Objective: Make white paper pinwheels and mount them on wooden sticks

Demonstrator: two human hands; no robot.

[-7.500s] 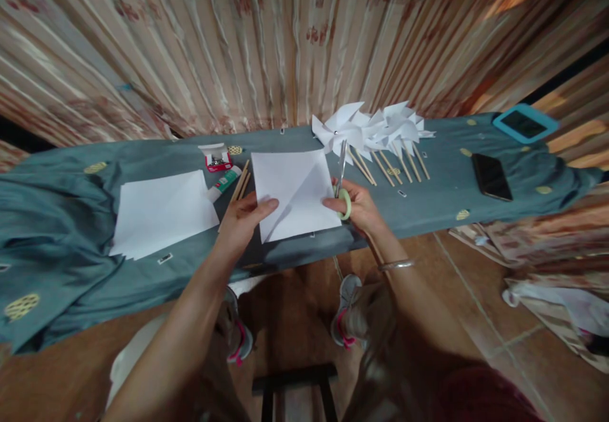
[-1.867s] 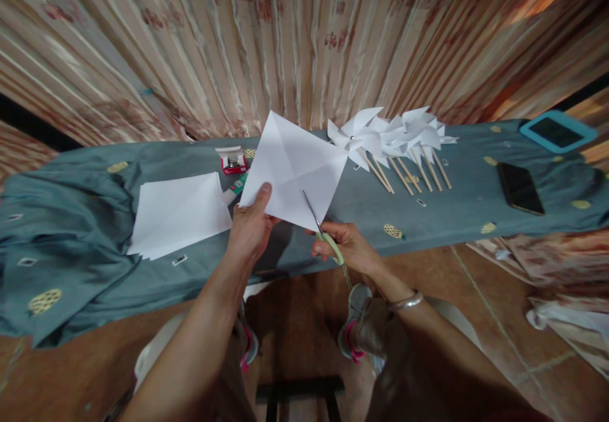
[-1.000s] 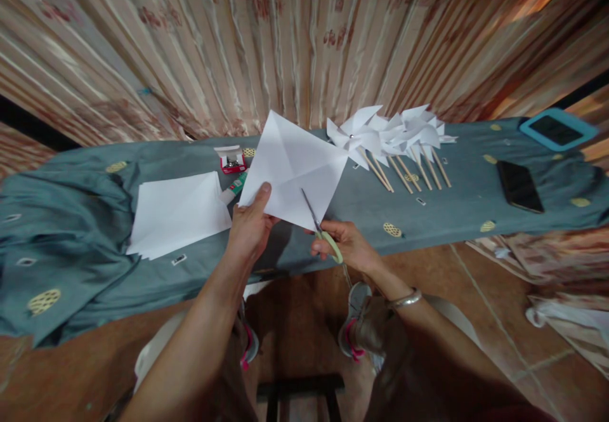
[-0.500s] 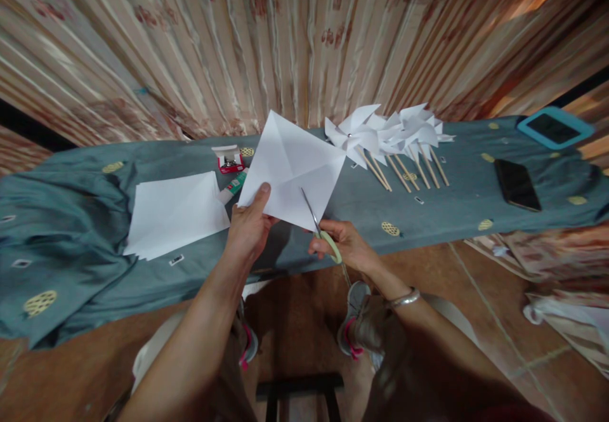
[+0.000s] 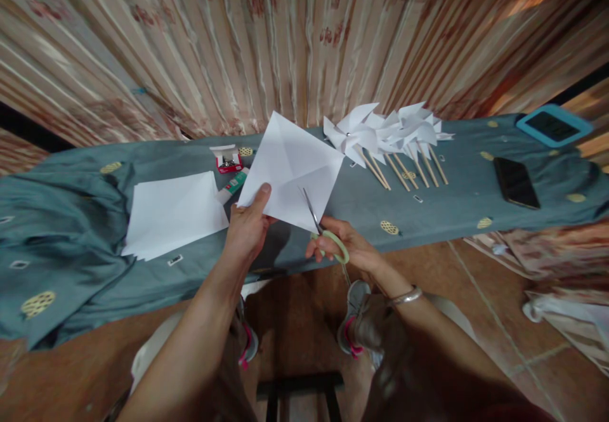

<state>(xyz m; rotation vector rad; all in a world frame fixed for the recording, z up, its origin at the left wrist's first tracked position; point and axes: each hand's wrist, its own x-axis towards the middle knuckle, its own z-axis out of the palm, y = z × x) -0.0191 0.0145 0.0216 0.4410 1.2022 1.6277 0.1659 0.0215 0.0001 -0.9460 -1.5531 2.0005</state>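
Note:
A creased square of white paper is raised above the table, one corner toward me. My left hand pinches its left corner, thumb on top and fingers underneath. In my right hand is a pair of scissors with pale green handles, fingers through the loops. The blades lie at the paper's near corner and point up toward its middle. They look slightly apart. Whether a cut runs along them I cannot tell.
Left on the green cloth-covered table lies a stack of white paper. Behind are a small red box and a green-and-white box. Several paper pinwheels on sticks, a phone and a blue-framed tablet lie rightward.
The scissors' handles have swung a little to the right and the blades have parted slightly. My left hand keeps its hold on the paper, which has barely shifted.

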